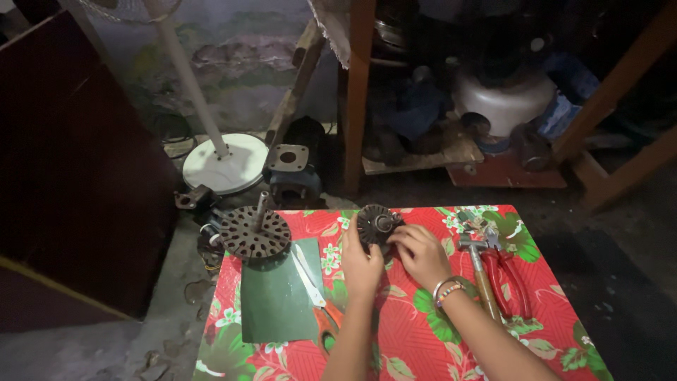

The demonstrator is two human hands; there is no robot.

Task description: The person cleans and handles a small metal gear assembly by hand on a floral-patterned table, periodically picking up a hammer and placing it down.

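In the head view, a dark round motor part (376,224) is held at the far middle of the red floral table (423,331), gripped from both sides: the left hand (360,264) is curled against its near left edge, and the fingers of the right hand (421,252) are pinched on its right rim. A slotted rotor disc (254,232), a green sheet (277,300) and scissors (319,300) lie to the left; a hammer (479,271) and red-handled pliers (509,271) are laid to the right.

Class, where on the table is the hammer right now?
In the head view, the hammer lies on the table's right side, between the right hand and the red-handled pliers.
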